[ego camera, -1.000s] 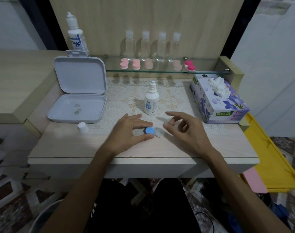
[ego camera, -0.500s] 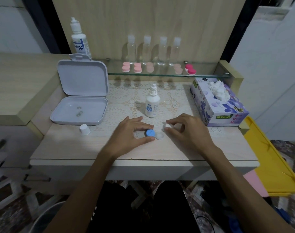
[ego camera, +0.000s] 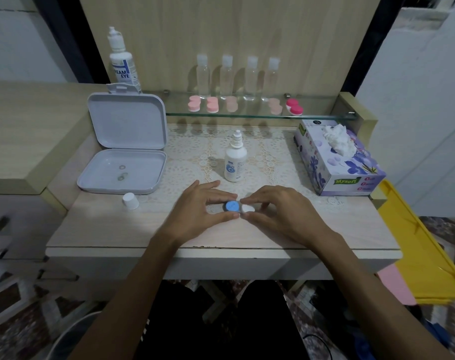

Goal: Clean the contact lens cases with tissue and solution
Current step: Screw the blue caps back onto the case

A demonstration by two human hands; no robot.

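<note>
while both hands (ego camera: 195, 209) (ego camera: 280, 211) pinch the lens case (ego camera: 238, 207), it rests on the pale wooden desk (ego camera: 117, 229) under a glass shelf (ego camera: 325, 110).

Contact lens case (ego camera: 238, 207) with blue and white caps on table edge, small solution bottle (ego camera: 235, 160) upright behind, uncapped, tissue box (ego camera: 338, 162) at right

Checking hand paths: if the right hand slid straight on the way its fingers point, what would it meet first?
Probably the left hand: the right hand points leftward, pinching the case's white cap, with the blue cap between.
</note>
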